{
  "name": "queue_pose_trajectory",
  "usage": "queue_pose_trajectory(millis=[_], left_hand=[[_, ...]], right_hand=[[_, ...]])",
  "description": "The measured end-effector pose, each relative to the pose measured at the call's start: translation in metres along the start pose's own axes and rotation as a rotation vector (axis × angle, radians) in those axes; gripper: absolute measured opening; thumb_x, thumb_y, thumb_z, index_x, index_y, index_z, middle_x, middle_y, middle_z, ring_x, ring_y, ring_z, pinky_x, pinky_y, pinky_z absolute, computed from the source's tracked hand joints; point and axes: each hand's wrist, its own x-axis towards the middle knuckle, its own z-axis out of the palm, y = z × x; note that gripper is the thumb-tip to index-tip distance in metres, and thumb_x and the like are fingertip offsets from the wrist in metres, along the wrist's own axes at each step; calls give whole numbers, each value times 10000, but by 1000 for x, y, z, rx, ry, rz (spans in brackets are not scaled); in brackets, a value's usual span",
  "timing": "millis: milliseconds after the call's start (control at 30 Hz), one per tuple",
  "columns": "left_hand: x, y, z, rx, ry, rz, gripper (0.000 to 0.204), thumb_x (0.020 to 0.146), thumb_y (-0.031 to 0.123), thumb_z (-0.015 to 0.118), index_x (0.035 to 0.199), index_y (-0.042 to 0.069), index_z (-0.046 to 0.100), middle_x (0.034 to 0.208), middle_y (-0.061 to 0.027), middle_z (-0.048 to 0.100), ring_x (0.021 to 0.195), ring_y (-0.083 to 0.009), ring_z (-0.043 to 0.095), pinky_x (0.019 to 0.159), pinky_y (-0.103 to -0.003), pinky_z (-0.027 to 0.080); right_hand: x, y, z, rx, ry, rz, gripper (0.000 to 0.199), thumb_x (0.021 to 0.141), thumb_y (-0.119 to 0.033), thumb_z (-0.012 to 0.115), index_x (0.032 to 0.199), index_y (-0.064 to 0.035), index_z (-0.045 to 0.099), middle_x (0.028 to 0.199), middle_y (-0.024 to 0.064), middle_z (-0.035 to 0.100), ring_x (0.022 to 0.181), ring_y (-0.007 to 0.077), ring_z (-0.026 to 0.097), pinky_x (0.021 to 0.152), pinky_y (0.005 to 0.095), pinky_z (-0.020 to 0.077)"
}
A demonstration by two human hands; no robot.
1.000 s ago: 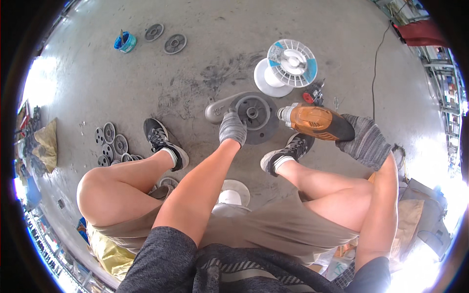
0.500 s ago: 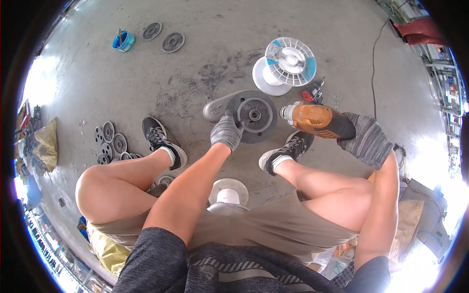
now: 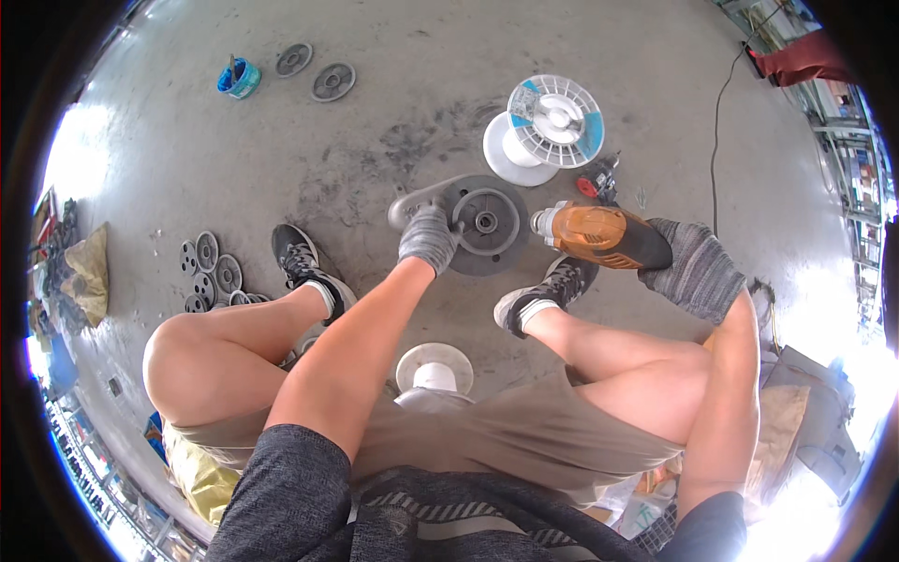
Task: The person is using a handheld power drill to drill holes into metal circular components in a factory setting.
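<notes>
My left hand (image 3: 430, 240), in a grey striped knit glove, grips a grey metal casting (image 3: 405, 208) with a rounded arm. Its thumb lies by the round grey disc (image 3: 486, 223), which has a raised ring and a hub hole in the middle. In a matching glove, my right hand (image 3: 698, 270) is closed round the rear of an orange and black power tool (image 3: 604, 234). The tool's silver nose points left toward the disc, with a small gap between them. What lies under the disc is hidden.
Beyond the disc stands a white plastic spool (image 3: 556, 122), with a small red and black tool (image 3: 599, 176) beside it. Another white spool (image 3: 435, 365) is between my legs. Several grey wheels (image 3: 228, 273) lie by my left shoe. Farther off are a blue tub (image 3: 240, 81) and two wheels (image 3: 333, 82).
My left hand has shifted slightly left and away from me, its fingers now over the casting's arm. The power tool has moved a little to the left and slightly down.
</notes>
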Motion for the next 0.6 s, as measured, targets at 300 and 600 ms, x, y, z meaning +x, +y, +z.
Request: queue_pose_trajectory(millis=[300, 600], left_hand=[[-20, -1, 6, -106, -36, -15, 576, 967, 170, 701, 1505, 103, 508, 1310, -215, 667, 1177, -417, 653, 1015, -505, 534], [-19, -13, 8, -132, -94, 62, 704, 969, 193, 713, 1599, 134, 404, 1428, -230, 586, 1277, -424, 603, 1081, -497, 509]], right_hand=[[28, -4, 35, 265, 29, -29, 428, 814, -160, 822, 1206, -21, 720, 895, 154, 779, 767, 279, 748, 750, 401, 592], [48, -10, 50, 509, -67, 325, 334, 839, -157, 831, 1122, -9, 733, 771, 36, 699, 579, 113, 609, 517, 294, 495]])
